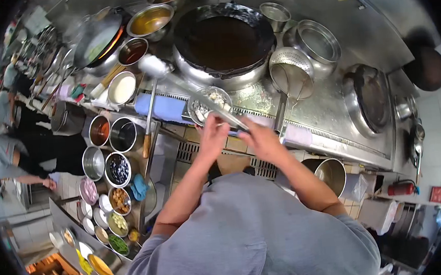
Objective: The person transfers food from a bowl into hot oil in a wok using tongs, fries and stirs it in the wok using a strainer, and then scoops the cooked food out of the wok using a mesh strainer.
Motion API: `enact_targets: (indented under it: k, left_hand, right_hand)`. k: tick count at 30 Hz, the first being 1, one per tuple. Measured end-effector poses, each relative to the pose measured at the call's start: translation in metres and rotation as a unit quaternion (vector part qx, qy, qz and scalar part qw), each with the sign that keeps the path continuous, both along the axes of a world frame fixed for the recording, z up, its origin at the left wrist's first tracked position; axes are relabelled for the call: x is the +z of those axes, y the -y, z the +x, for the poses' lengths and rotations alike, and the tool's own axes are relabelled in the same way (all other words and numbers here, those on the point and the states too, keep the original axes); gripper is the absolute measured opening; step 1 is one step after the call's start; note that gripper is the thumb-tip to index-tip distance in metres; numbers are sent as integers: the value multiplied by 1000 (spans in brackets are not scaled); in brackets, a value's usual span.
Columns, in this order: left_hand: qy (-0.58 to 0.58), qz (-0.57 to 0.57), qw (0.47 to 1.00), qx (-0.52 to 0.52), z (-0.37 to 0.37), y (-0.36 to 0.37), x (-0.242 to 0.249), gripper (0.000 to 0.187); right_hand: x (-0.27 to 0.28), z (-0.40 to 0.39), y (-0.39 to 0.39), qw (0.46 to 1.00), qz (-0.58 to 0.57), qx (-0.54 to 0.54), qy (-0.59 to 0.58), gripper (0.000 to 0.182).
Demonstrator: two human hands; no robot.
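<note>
My right hand (261, 139) is closed round the end of a long metal ladle handle (202, 99), which is blurred and slants up to the left. At its far end is a bright white mass (154, 66), too smeared to identify. My left hand (214, 138) is closed at the near rim of a metal bowl (192, 109) holding pale, chunky pieces (216, 98). The bowl is at the stove's front edge, and the ladle handle crosses over it. Beyond it, a large black wok (224, 40) contains dark liquid.
A wooden-handled utensil (147, 145) lies to the left, beside a folded blue cloth (162, 107). Pots and bowls of ingredients, including chopped greens (118, 243), fill the left counter. A perforated strainer (292, 63) sits right of the wok. A co-worker (12, 157) stands far left, near a flaming wok (98, 41).
</note>
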State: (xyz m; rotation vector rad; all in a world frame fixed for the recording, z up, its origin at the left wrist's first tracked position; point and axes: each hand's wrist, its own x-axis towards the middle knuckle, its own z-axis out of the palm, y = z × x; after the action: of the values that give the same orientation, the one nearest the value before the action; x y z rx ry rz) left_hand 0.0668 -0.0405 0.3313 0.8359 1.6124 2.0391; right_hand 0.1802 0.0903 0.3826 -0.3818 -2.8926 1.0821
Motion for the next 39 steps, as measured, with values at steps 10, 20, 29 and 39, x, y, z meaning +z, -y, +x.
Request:
enact_targets:
  k: [10,20,29,39]
  left_hand:
    - [220,-280,933,50,-111,32,-120,12]
    - [45,-254,963,80,-174,43,60,14]
    - [-115,-311,943,36,-282,-79,104,19]
    - [-80,-374,923,-35,-339,-162,19,18]
  right_hand:
    - [105,53,-68,974,178,-136,21,47]
    - [226,28,-94,917,397,-26,31,56]
    - [216,-71,-144,843,536,-22,-24,55]
    - [70,-100,-212,915,395,-74,37,54]
